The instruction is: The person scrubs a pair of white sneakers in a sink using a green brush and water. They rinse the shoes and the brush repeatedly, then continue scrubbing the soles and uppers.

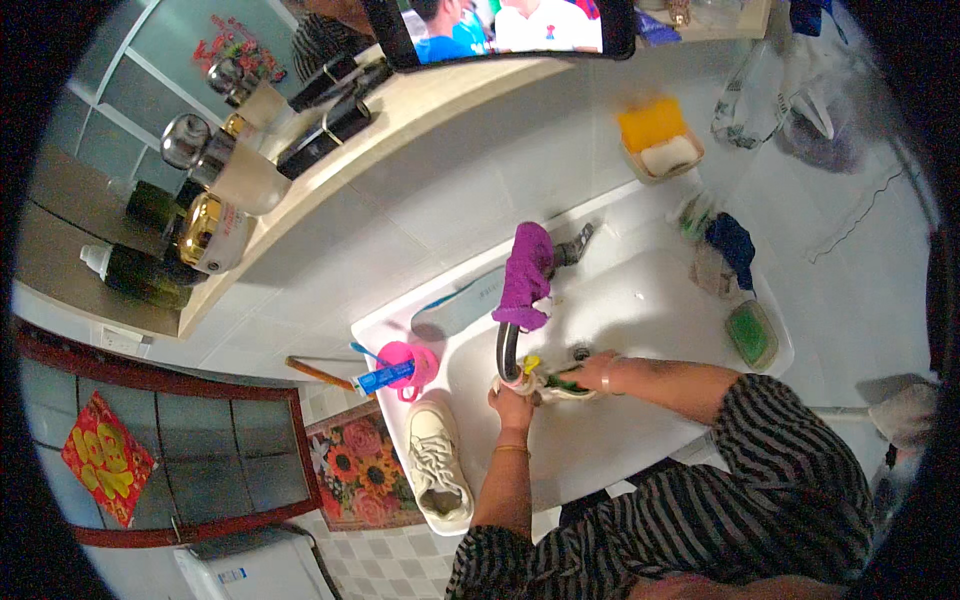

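Note:
In the white washbasin (675, 322), a pale sneaker (566, 393) lies below the faucet (508, 349), whose base is wrapped in purple cloth (527, 274). My left hand (514, 405) grips one end of this shoe beside the spout. Inside the shoe opening my right hand (596, 373) holds something green that is partly hidden, perhaps a brush or scrubber. A second cream sneaker (433, 457) with laces rests on the basin's left rim. Near it stands a pink cup (409, 364) with a toothpaste tube (385, 377) across it. An insole (461, 306) leans at the back rim.
Bottles and jars (247, 180) line the shelf above, along with a lit screen (510, 30). A soap box (667, 154) is at the back wall. On the basin's right rim are a green scrubber in a dish (751, 334) and a dark blue cloth (730, 244).

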The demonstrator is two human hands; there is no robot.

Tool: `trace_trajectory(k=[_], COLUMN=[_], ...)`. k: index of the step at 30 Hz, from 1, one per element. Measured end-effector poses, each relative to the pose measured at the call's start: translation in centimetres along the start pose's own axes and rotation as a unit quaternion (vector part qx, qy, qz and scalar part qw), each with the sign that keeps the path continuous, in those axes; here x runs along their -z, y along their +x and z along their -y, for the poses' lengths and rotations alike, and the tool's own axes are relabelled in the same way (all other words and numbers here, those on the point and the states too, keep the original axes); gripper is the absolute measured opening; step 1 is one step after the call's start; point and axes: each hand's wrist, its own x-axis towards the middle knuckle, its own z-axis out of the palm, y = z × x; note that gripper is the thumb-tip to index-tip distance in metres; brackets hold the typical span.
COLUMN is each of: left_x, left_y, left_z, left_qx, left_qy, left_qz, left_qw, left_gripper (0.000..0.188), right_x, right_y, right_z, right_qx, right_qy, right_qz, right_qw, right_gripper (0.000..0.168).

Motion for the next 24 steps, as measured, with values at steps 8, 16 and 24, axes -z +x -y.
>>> trace_trajectory(k=[8,16,24], left_x=[-2.2,-2.4,-0.2], left_y=[-1.0,-0.7,-1.5], left_z=[1.1,2.7,1.0], left_qx=[-0.020,-0.087,-0.063], left_qy=[-0.071,-0.133,-0.119], left_qz=[-0.020,-0.075,0.014], left_qw=[0.997,0.984,0.991], left_gripper=[0.044,0.040,0.034], right_x=[-0.5,-2.0,0.6], right_y=[-1.2,-2.6,-3.3], right_z=[0.2,-5.3,2.0], right_qx=[0.024,0.024,0.005], right_qy=[-0.056,-0.114,-0.138], right_qz=[-0.022,0.070,0.041], right_qw=[0.998,0.991,0.990], right_gripper=[0.039,0.047,0.049])
